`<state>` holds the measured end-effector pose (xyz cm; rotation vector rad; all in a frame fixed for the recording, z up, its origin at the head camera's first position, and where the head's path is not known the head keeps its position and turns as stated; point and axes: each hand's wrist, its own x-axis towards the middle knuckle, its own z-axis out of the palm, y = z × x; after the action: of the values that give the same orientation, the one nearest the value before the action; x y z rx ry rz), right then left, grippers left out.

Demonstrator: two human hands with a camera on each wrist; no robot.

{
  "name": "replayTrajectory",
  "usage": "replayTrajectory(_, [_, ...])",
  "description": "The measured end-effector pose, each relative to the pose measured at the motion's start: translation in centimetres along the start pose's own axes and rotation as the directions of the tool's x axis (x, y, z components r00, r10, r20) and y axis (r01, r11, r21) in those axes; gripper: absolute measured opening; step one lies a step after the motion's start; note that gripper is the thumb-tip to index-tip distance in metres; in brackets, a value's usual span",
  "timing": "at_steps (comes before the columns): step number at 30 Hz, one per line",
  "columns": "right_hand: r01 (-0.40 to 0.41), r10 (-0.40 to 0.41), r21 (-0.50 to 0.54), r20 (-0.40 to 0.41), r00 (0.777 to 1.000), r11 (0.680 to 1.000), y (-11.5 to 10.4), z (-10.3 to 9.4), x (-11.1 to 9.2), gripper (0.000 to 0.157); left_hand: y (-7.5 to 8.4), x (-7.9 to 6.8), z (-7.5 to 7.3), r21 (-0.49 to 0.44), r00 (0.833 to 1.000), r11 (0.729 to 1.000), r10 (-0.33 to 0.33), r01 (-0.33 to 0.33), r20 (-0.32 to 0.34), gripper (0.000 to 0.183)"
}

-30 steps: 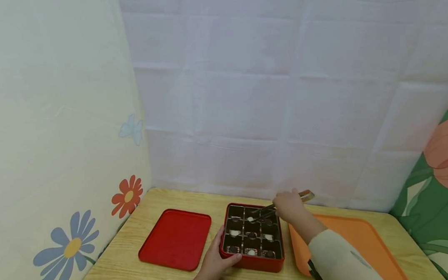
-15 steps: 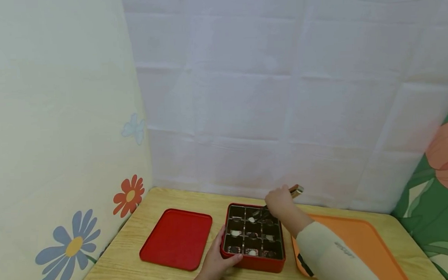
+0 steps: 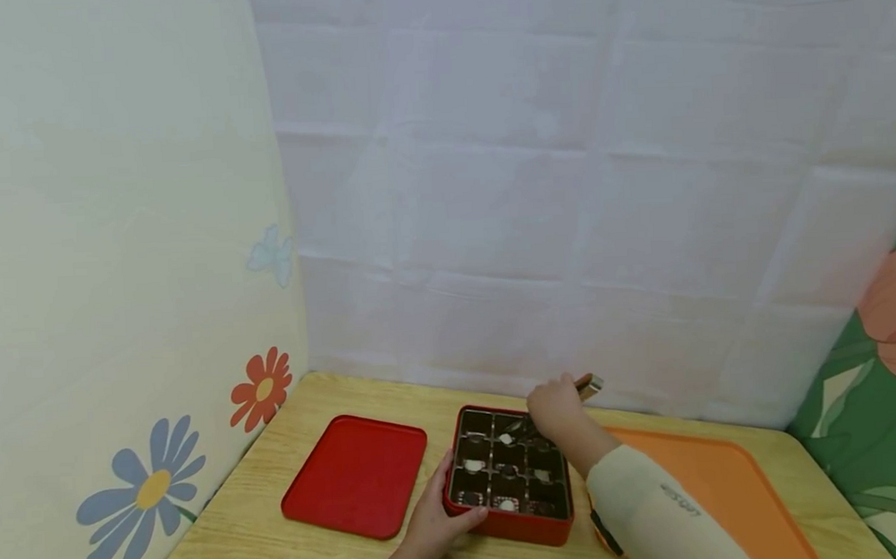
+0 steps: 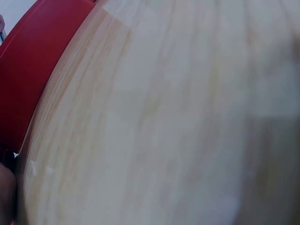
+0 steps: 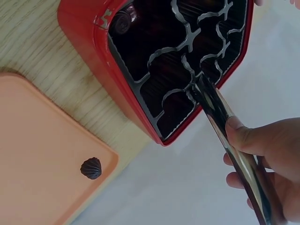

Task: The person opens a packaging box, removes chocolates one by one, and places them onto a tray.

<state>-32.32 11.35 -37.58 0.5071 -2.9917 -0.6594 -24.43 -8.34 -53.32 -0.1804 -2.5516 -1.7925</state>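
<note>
A square red tin box point(image 3: 519, 528) stands with its top uncovered, and a dark divider insert splits it into several compartments. White and dark chocolates point(image 3: 507, 505) lie in many of these. My left hand point(image 3: 434, 515) holds the box at its near left corner, thumb over the front rim and fingers along the side. My right hand point(image 3: 557, 410) grips metal tongs point(image 5: 232, 150) above the far right part of the box. The tips of the tongs reach down inside, at the dividers. Whether they pinch a chocolate cannot be made out.
Left of the box lies a flat red lid point(image 3: 355, 477). An orange tray point(image 3: 715, 476) sits on the right, partly under my right forearm. The right wrist view shows a dark shell-shaped chocolate point(image 5: 91, 168) near its corner. A white cloth backdrop point(image 3: 446, 229) hangs behind the table.
My right hand has moved left with the tongs, closer over the box, mostly in the first half second. The left hand keeps its hold and the box stays in place.
</note>
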Motion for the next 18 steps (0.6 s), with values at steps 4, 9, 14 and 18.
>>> replayTrajectory(4, [-0.013, 0.013, 0.019, -0.001, 1.000, 1.000, -0.10, 0.14, 0.13, 0.007, -0.01, 0.00, 0.06, -0.001, 1.000, 1.000, 0.001, -0.001, -0.001, 0.104])
replayTrajectory(9, [-0.030, 0.029, 0.038, 0.033, 0.999, 0.999, -0.12, 0.21, 0.36, 0.008, -0.11, 0.07, 0.13, -0.001, 1.000, 1.000, -0.001, 0.001, -0.002, 0.104])
replayTrajectory(14, [-0.030, 0.028, 0.045, 0.061, 0.998, 0.999, -0.23, 0.44, 0.35, 0.007, -0.14, 0.05, 0.17, -0.004, 1.000, 1.000, -0.004, 0.004, -0.006, 0.104])
replayTrajectory(18, [-0.031, 0.028, 0.041, 0.063, 0.998, 0.999, -0.24, 0.71, 0.25, 0.006, -0.10, -0.01, 0.15, -0.006, 1.000, 1.000, -0.010, 0.010, -0.004, 0.104])
